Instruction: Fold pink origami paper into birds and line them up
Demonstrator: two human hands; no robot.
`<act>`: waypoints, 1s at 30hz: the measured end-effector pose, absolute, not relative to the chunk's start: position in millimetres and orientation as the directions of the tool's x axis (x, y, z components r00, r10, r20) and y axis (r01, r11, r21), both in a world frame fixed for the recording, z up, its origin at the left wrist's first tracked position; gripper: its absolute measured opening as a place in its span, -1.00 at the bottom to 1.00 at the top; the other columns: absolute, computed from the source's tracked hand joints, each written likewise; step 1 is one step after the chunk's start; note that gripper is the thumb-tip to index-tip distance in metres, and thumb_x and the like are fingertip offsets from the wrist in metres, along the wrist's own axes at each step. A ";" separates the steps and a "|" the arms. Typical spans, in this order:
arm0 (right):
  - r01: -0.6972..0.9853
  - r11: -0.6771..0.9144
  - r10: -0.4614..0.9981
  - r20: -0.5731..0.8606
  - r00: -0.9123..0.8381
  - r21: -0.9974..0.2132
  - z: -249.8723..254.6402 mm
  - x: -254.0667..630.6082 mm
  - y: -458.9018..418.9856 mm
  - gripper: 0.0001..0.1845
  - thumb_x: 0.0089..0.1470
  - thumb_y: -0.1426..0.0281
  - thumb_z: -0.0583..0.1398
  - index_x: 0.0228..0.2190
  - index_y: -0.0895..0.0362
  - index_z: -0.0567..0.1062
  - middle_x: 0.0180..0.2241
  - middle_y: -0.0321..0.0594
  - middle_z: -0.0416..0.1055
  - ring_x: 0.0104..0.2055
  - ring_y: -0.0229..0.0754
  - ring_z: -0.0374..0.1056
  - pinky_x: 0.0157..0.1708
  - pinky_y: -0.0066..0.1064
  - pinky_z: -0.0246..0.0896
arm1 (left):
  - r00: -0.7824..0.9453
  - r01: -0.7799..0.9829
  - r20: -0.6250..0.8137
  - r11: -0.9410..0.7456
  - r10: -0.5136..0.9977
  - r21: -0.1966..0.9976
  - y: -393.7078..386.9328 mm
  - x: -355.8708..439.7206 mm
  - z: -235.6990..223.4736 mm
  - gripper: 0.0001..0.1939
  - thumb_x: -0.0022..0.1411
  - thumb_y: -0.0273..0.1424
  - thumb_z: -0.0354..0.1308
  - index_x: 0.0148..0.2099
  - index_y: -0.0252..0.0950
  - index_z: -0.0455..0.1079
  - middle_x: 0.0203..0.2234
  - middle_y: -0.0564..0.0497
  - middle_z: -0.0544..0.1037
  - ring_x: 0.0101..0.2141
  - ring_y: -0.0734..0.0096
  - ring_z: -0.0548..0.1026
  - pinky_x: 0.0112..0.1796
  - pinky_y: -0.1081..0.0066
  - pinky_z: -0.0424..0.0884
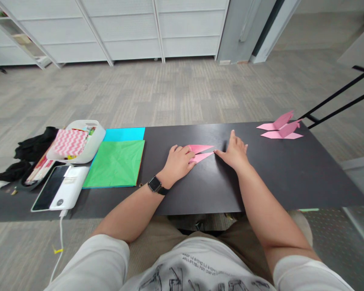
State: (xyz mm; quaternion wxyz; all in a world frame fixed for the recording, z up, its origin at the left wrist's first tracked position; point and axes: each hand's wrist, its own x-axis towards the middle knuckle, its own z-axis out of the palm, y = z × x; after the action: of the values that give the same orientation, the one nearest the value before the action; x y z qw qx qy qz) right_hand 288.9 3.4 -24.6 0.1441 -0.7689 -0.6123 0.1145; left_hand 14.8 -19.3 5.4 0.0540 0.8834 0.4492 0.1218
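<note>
A pink piece of folded paper lies on the dark table, its two long points spread toward the right with a gap between them. My left hand, a black watch on its wrist, grips the folded paper at its left end, and the fingers hide that end. My right hand is open just right of the points, with the index finger stretched forward. Its thumb tip is at the end of the nearer point; whether it touches the paper I cannot tell. Two pink folded paper birds rest at the far right.
Green paper sheets lie over blue paper left of my left hand. Farther left are a white basket, a pencil case, black cloth, and a phone beside a white power bank with a cable.
</note>
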 end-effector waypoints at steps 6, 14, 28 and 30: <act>0.872 -0.204 0.957 0.096 0.273 -0.445 -18.4 301.4 6.7 0.12 0.14 0.08 0.34 0.51 0.21 0.01 0.41 0.33 0.17 0.48 0.37 0.08 0.41 0.35 -0.11 | 0.573 0.774 0.177 -0.600 0.800 0.204 -20.5 14.6 6.5 -0.83 0.47 -0.27 0.22 -0.02 -0.18 0.58 0.05 -0.09 0.59 0.01 0.07 0.52 0.27 -0.08 0.23; 0.861 0.134 0.981 0.190 -0.045 -0.490 6.4 301.5 -7.5 -0.77 0.26 0.26 0.22 -0.27 0.04 0.69 -0.19 -0.10 0.63 -0.08 0.05 0.53 0.03 -0.11 0.40 | 0.547 0.798 0.231 -0.585 0.804 0.146 -19.6 25.2 -2.1 -0.78 0.51 -0.24 0.18 -0.01 -0.23 0.58 0.02 -0.15 0.60 0.02 0.03 0.51 0.24 -0.05 0.24; 0.613 0.635 0.759 0.235 -0.607 -0.470 -10.4 249.7 -20.6 -0.70 0.32 0.40 0.25 0.01 -0.02 0.70 0.02 -0.11 0.61 0.11 0.02 0.51 0.26 0.00 0.36 | 0.563 0.770 0.342 -0.628 0.752 0.115 -21.2 21.1 -8.9 -0.74 0.55 -0.26 0.11 -0.03 -0.13 0.65 0.14 -0.08 0.61 0.12 0.02 0.45 0.21 -0.11 0.25; 0.627 0.632 0.763 0.227 -0.605 -0.456 -12.0 249.7 -20.0 -0.70 0.33 0.39 0.26 0.02 -0.01 0.70 0.03 -0.09 0.60 0.12 0.02 0.50 0.27 0.01 0.35 | 0.540 0.781 0.371 -0.614 0.755 0.114 -22.5 19.6 -6.8 -0.75 0.52 -0.23 0.14 -0.02 -0.12 0.65 0.19 -0.08 0.56 0.17 0.00 0.43 0.30 -0.15 0.19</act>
State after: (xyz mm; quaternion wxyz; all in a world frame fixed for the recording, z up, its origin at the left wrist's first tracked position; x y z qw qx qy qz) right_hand 249.7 -20.0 -12.0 0.2040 -0.3950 -0.8800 0.1673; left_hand 19.6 -22.5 -6.8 -0.0327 0.8770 0.4379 0.1951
